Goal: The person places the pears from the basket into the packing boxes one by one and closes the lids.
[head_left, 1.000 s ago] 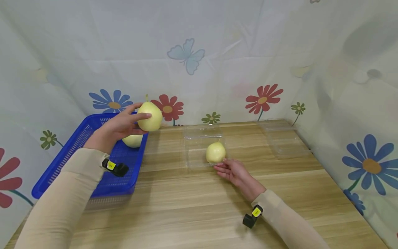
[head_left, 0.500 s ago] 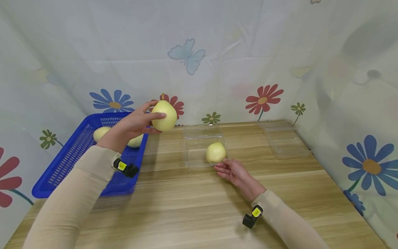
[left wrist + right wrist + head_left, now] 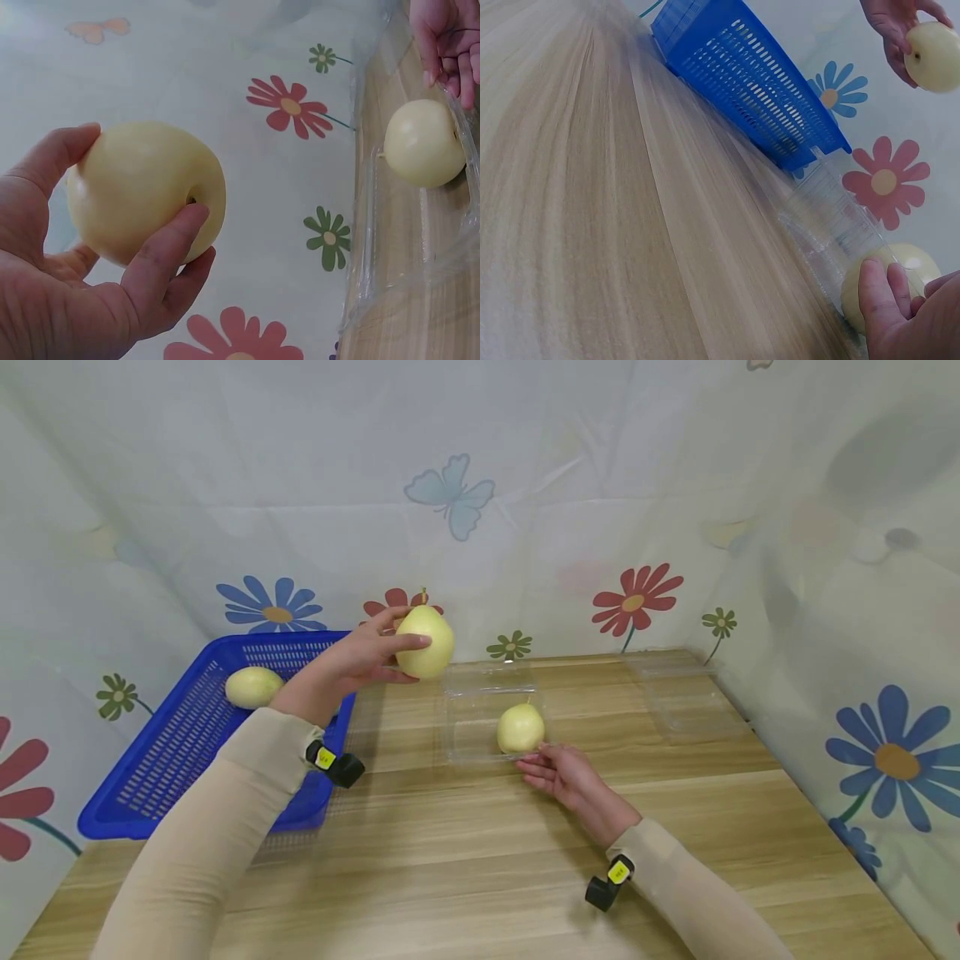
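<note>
A pale yellow pear (image 3: 426, 643), stem up, is held in the air by my left hand (image 3: 352, 662), right of the blue basket. In the left wrist view, thumb and fingers curl around this pear (image 3: 146, 191). My right hand (image 3: 567, 779) pinches the near wall of a clear plastic box (image 3: 452, 727) on the table. Inside the box, at its right side, sits another pear (image 3: 520, 729), stem up. The right wrist view has the right thumb (image 3: 879, 296) against the transparent wall, with part of that pear behind the fingers.
The blue perforated basket (image 3: 138, 752) stands at the left, with a pear (image 3: 253, 687) lying in it; my left arm covers part of it. Another clear plastic container (image 3: 693, 706) lies at the back right. A flower-printed curtain (image 3: 570, 527) closes off the back and sides of the wooden table (image 3: 420, 877).
My left hand has carried its pear rightward, from above the basket's right edge toward the clear box. One pear in the basket came into view, another became hidden. My right hand stays put.
</note>
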The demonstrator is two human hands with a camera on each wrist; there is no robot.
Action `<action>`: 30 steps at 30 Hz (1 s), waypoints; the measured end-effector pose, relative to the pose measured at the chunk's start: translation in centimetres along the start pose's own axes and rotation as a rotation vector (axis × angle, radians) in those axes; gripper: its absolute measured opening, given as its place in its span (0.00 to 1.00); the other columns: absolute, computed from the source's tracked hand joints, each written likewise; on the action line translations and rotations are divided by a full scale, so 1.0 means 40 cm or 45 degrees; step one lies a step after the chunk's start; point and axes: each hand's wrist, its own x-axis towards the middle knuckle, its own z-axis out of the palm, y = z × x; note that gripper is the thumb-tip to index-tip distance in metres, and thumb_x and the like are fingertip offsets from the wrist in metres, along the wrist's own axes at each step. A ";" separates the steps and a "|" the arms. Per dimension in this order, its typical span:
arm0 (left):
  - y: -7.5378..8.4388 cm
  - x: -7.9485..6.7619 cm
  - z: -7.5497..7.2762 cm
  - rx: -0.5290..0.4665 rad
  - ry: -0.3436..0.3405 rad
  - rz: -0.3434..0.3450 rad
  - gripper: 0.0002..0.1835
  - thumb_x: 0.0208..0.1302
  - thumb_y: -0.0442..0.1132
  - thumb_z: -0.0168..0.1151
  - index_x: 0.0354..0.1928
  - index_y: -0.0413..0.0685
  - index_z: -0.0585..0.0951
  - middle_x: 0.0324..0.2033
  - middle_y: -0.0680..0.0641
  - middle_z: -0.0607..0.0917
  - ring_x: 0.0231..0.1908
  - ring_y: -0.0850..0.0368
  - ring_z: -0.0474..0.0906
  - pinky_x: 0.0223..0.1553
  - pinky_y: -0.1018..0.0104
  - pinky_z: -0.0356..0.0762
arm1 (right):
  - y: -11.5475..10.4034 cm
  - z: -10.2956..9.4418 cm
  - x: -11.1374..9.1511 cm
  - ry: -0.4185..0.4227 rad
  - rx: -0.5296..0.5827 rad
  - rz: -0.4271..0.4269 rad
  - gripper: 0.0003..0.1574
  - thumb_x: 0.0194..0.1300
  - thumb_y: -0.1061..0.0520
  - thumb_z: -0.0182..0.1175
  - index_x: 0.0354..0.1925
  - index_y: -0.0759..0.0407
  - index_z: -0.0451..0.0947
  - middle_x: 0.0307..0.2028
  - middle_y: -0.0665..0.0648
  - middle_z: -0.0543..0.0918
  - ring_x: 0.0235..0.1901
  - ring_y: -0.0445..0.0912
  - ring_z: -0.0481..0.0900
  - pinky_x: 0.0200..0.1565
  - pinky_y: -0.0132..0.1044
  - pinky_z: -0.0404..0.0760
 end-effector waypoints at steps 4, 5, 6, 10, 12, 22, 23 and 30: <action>-0.009 0.014 0.012 -0.033 0.000 -0.014 0.42 0.76 0.41 0.56 0.83 0.57 0.44 0.77 0.35 0.57 0.71 0.32 0.68 0.61 0.49 0.83 | 0.001 -0.001 0.000 0.007 -0.001 0.004 0.17 0.83 0.59 0.40 0.54 0.71 0.68 0.31 0.51 0.87 0.34 0.37 0.88 0.40 0.28 0.88; -0.012 0.018 0.016 -0.047 -0.001 -0.016 0.42 0.76 0.41 0.56 0.83 0.57 0.44 0.77 0.35 0.57 0.71 0.31 0.68 0.64 0.46 0.80 | 0.000 -0.001 0.000 0.008 0.000 0.004 0.16 0.83 0.59 0.40 0.54 0.71 0.68 0.31 0.51 0.87 0.34 0.37 0.88 0.40 0.28 0.88; -0.014 0.022 0.019 -0.053 0.000 -0.019 0.42 0.76 0.41 0.56 0.83 0.57 0.45 0.77 0.36 0.57 0.70 0.32 0.68 0.66 0.44 0.78 | 0.000 -0.001 0.001 0.008 0.000 0.004 0.16 0.83 0.59 0.40 0.54 0.71 0.69 0.31 0.51 0.87 0.33 0.37 0.88 0.40 0.28 0.88; -0.022 0.036 0.031 -0.062 0.005 -0.033 0.42 0.76 0.41 0.56 0.83 0.57 0.45 0.80 0.39 0.55 0.70 0.32 0.68 0.68 0.43 0.76 | -0.001 0.000 0.001 0.008 0.001 0.011 0.16 0.83 0.59 0.39 0.54 0.70 0.69 0.30 0.50 0.87 0.33 0.37 0.88 0.40 0.28 0.89; -0.026 0.043 0.038 -0.064 0.001 -0.042 0.42 0.76 0.42 0.56 0.83 0.57 0.45 0.80 0.40 0.54 0.70 0.33 0.69 0.68 0.43 0.76 | -0.002 0.000 0.002 0.010 -0.002 0.016 0.16 0.83 0.59 0.39 0.53 0.70 0.69 0.30 0.50 0.87 0.33 0.37 0.88 0.40 0.28 0.89; -0.056 0.069 0.088 -0.112 0.023 -0.109 0.41 0.75 0.43 0.58 0.82 0.61 0.48 0.77 0.39 0.57 0.66 0.35 0.72 0.62 0.49 0.83 | -0.006 0.000 0.002 -0.003 0.015 0.018 0.13 0.83 0.60 0.39 0.49 0.66 0.69 0.29 0.49 0.87 0.33 0.37 0.88 0.40 0.28 0.88; -0.061 0.071 0.092 -0.120 0.029 -0.117 0.41 0.75 0.43 0.58 0.82 0.61 0.48 0.76 0.38 0.58 0.66 0.35 0.73 0.61 0.49 0.83 | -0.006 -0.001 0.002 -0.003 0.015 0.018 0.13 0.83 0.60 0.39 0.50 0.66 0.69 0.29 0.49 0.87 0.33 0.37 0.88 0.40 0.28 0.88; -0.098 0.091 0.115 -0.167 0.036 -0.147 0.41 0.75 0.44 0.59 0.82 0.61 0.50 0.75 0.36 0.62 0.66 0.35 0.73 0.67 0.43 0.77 | -0.006 0.000 0.002 0.007 0.005 0.013 0.13 0.83 0.60 0.39 0.51 0.66 0.68 0.30 0.49 0.86 0.34 0.37 0.88 0.40 0.28 0.88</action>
